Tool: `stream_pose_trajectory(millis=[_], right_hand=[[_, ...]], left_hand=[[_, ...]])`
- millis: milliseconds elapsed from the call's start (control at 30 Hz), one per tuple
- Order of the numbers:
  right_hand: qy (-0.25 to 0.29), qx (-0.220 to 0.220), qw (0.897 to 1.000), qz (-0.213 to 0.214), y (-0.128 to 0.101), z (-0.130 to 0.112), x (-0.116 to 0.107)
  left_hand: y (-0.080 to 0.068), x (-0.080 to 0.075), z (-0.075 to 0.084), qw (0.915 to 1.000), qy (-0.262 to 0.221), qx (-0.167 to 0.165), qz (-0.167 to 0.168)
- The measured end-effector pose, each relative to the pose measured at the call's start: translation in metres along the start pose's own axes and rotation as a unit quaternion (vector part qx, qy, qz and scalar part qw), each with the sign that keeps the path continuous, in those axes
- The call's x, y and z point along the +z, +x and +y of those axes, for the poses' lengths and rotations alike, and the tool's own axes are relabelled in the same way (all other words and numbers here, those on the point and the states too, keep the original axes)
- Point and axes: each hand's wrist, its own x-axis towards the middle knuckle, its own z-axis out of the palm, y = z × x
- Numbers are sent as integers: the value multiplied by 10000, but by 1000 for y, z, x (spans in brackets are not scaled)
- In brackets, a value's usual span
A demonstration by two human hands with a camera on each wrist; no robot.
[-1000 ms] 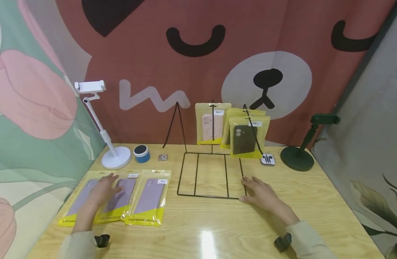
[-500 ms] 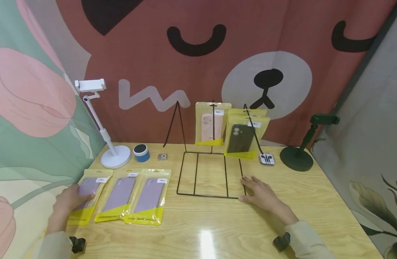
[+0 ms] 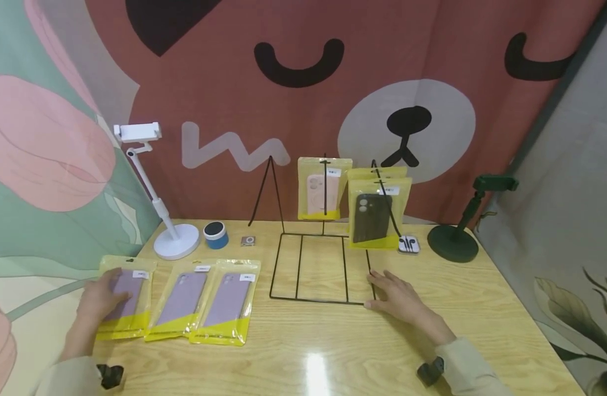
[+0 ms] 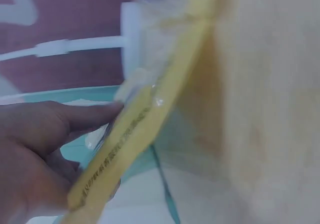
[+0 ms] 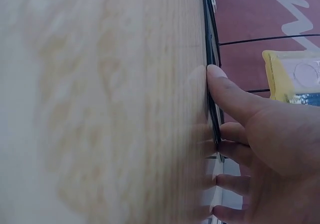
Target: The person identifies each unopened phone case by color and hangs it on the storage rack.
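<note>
My left hand (image 3: 97, 300) holds the leftmost packaged phone case (image 3: 127, 297) by its left side, thumb across the front. In the left wrist view the thumb and fingers lie on either side of this bagged phone case (image 4: 122, 146), which is tilted off the wood. Two more purple phone cases, a middle one (image 3: 182, 297) and a right one (image 3: 227, 300), lie beside it in clear yellow bags. My right hand (image 3: 399, 297) rests with spread, relaxed fingers at the right side of a black wire rack (image 3: 323, 300); in the right wrist view the thumb touches the wire.
On the rack's hooks hang a pink phone case (image 3: 322, 192) and a dark one (image 3: 371, 217) with another bag behind it. Behind stand a white phone stand (image 3: 177, 242), a blue jar (image 3: 216, 235), a small player (image 3: 248, 241), boxed earphones (image 3: 408, 244) and a green stand (image 3: 453, 243).
My left hand has moved left from above the middle bag to the leftmost one, which has shifted and turned straighter. The hanging dark case has swung. My right hand has stayed put.
</note>
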Motion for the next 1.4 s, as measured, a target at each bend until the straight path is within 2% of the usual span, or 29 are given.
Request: stream_pose_trajectory(millis=[100,233,300,367,400,433,500,600,633,667,767,833,933,1000,1033,1133,1300,1400], right_hand=[[44,49,10000,-12,-1,0,-1],[-9,-2,10000,53,-2,1,-2],[-62,1,9999,85,-2,3,-3],[-80,29,9999,91,-2,4,-3],[-64,51,9999,78,-2,5,-3],[-66,40,9999,83,-2,5,-4],[-23,32,10000,71,-2,5,-4],[-4,-12,10000,71,-1,4,-4],[1,-10,10000,78,-1,4,-4],[14,6,10000,81,-1,5,-4],[14,-28,9999,126,-1,5,-3],[65,-50,9999,142,-1,4,-2],[76,-104,9998,129,-2,3,0],[86,-80,9999,114,-2,2,1],[87,-73,9999,114,-2,1,2],[49,-59,9999,131,-2,0,3],[88,15,9999,85,-3,-1,4],[87,6,9999,93,-3,-1,3]], left_hand=[[-6,-10,13,9989,-152,209,382],[-24,-27,46,9938,-599,85,935],[-33,-36,68,9880,-1088,184,1085],[-44,-42,92,9756,-1756,568,1192],[-50,-44,104,9669,-2100,836,1188],[-55,-45,115,9529,-2601,1116,1093],[-65,-43,136,9123,-3570,1841,799],[-73,-33,165,8542,-4433,2712,152],[-74,-29,173,8389,-4601,2905,-107],[-73,-25,181,8333,-4598,3057,-292],[-68,-11,201,8374,-4312,3300,-627],[-63,-4,209,8480,-4097,3294,-675],[-56,6,214,8655,-3907,3075,-610],[-52,12,216,8737,-3878,2878,-591],[-50,14,217,8751,-3895,2809,-601],[-46,19,218,8696,-3987,2816,-744],[-45,23,216,8459,-4146,3183,-1063],[-45,22,216,8362,-4258,3268,-1130]])
